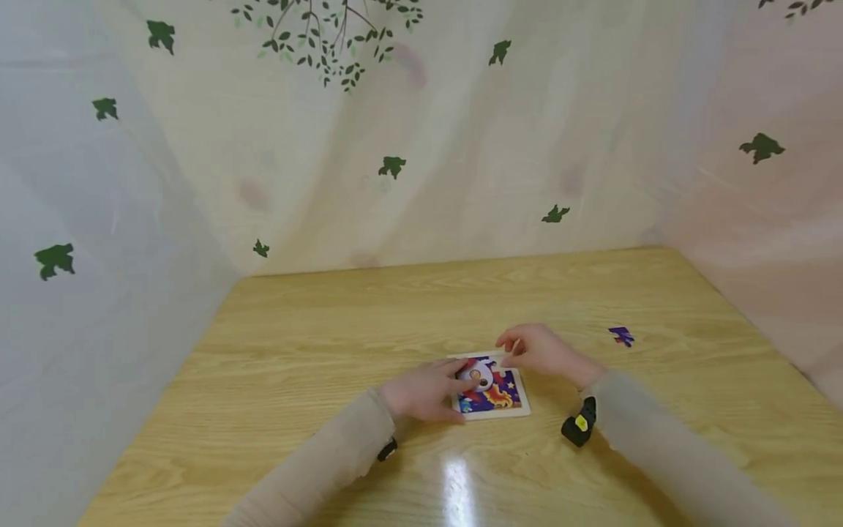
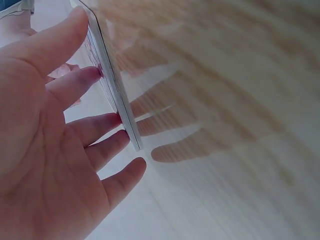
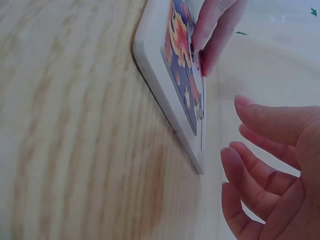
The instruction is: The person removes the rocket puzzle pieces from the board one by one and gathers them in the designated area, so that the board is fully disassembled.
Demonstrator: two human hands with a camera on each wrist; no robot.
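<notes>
A white-framed puzzle board with a purple, red and orange picture lies on the wooden table. My left hand rests on its left side with fingers spread over the picture; in the left wrist view the fingers touch the board's edge. Over the upper right corner hovers my right hand, its fingers loosely bent. In the right wrist view the right hand is apart from the board and holds nothing. A loose purple puzzle piece lies to the right, beyond the right hand.
The wooden table extends around the board. Behind it and at both sides hangs pale cloth with green leaf shapes. A black wrist camera hangs under the right sleeve.
</notes>
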